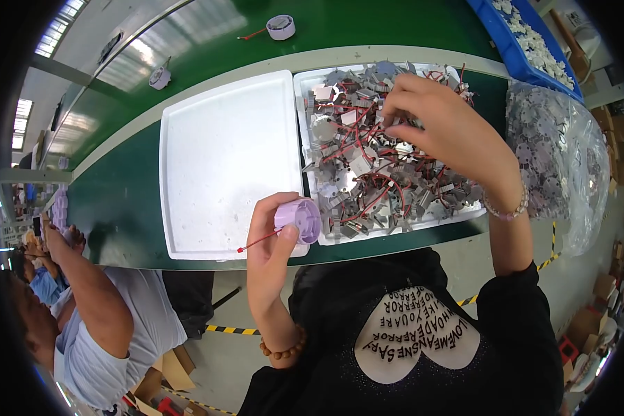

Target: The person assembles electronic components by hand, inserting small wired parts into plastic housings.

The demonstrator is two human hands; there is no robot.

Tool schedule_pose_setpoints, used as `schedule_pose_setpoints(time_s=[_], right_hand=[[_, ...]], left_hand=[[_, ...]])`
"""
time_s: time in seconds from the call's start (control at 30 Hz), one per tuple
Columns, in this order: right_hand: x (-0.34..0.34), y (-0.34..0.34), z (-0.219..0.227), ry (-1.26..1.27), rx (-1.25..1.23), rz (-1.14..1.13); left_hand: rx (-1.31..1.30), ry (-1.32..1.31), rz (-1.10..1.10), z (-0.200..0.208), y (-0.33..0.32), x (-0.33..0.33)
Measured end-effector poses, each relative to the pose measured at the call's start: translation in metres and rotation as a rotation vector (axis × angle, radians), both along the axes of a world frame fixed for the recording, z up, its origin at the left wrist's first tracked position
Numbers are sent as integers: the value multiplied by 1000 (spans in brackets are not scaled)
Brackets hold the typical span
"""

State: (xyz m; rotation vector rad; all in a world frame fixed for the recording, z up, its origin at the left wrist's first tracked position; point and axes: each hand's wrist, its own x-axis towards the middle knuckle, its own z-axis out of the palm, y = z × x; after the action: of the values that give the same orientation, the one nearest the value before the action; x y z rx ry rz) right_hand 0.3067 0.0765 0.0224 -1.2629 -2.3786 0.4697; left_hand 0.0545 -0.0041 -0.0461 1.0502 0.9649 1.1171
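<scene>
My left hand [272,239] is closed round a round lilac plastic housing [297,220], its hollow side turned to the right. A short red wire with a small plug sticks out of it to the left. Over the white foam tray [478,211] on the right, my right hand [426,114] reaches down with bent fingers. Beneath it lies a heap of grey metal parts [360,165], some flat discs, some small pieces with red wires. Whether the fingertips pinch a part there, I cannot make out.
A white foam lid or tray [229,166] lies left of the heap. Two lilac housings [280,28] [159,78] sit on the green surface beyond. At right are a blue bin [534,52] of white pieces and a clear bag [555,152] of grey discs. A co-worker [111,312] sits left.
</scene>
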Motion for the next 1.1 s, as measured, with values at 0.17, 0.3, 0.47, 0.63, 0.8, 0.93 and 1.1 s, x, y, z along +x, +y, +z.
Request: schedule_pose_setpoints(time_s=[0.17,0.3,0.47,0.63,0.8,0.93,1.1], right_hand=[[-2,2,0,-121,124,-24],[-3,13,2,12,171,-89],[-19,5,12,249,96,27],[-21,2,26,440,156,22],[-24,-9,40,676,171,129],[-10,-13,45,884,231,206],[-16,-45,51,1273,-165,52]], left_hand=[[-20,-3,5,0,-1,-1],[-11,3,7,-1,-1,-1],[-1,-8,5,-1,-1,-2],[-7,-8,2,-4,0,-1],[-26,-3,14,-2,-1,-1],[6,-17,63,1,-2,-1],[140,-95,149,8,0,5]])
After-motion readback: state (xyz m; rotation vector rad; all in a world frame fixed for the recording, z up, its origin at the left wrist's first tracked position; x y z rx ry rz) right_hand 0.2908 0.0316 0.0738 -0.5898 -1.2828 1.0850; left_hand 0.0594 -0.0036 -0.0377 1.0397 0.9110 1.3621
